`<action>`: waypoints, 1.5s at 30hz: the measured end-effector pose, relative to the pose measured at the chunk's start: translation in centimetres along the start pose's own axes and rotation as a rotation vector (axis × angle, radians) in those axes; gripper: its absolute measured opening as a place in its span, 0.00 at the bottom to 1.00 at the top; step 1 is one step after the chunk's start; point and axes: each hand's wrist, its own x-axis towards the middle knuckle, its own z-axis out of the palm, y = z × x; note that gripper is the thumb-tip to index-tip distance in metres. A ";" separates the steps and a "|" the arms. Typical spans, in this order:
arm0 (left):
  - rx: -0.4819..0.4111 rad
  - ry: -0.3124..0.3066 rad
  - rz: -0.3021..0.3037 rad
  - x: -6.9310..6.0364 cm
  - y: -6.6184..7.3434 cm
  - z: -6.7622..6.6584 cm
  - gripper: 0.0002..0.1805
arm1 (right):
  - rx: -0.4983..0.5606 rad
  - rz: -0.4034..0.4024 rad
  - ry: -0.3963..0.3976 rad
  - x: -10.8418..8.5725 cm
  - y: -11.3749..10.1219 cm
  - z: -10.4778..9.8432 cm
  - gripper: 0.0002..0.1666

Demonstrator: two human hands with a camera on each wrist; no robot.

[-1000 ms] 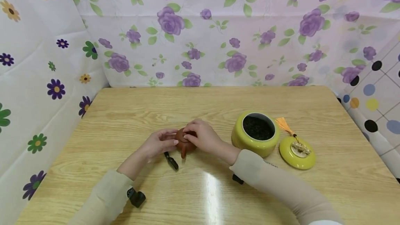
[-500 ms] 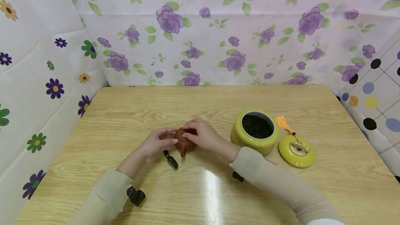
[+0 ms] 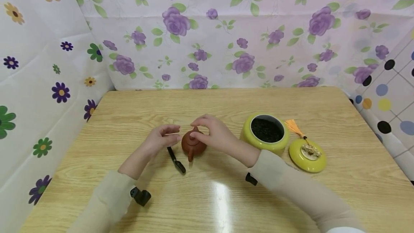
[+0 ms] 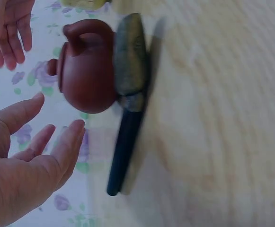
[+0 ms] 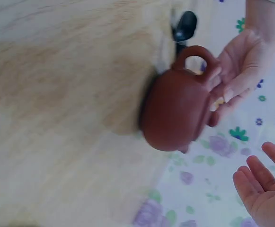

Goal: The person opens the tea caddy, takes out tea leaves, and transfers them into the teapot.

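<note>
A small reddish-brown clay teapot (image 3: 193, 148) stands upright on the wooden table, its knobbed lid (image 4: 60, 71) seated on top. My left hand (image 3: 161, 141) is just left of it, fingers loosely extended and apart from the pot. To the pot's right and slightly above hovers my right hand (image 3: 217, 135), thumb and fingers spread near the lid knob. Both wrist views show a gap between that hand and the teapot, and nothing in its fingers. A dark long-handled scoop (image 3: 177, 164) lies on the table between my left hand and the pot's handle (image 5: 196, 51).
Right of the teapot stands an open yellow jar (image 3: 250, 140) with dark loose leaves inside. Its yellow lid (image 3: 300, 163), with a gold ornament and orange tassel (image 3: 293, 128), lies beside it. Flowered cloth (image 3: 213, 53) hangs behind the table (image 3: 145, 110).
Both hands have come away from the teapot: the left moved off to the left, the right lifted up and rightward off the lid. The pot stays in place.
</note>
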 end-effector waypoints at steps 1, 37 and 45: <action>-0.007 0.004 0.006 0.0 0.2 0.0 0.29 | -0.002 -0.010 0.010 -0.1 -0.2 -0.3 0.16; -0.169 -0.049 0.042 2.5 7.1 6.3 0.25 | -0.103 -0.019 0.335 -6.5 1.7 -9.6 0.18; -0.178 -0.092 0.028 3.2 7.0 7.8 0.25 | -0.155 0.009 0.374 -8.5 2.8 -10.8 0.18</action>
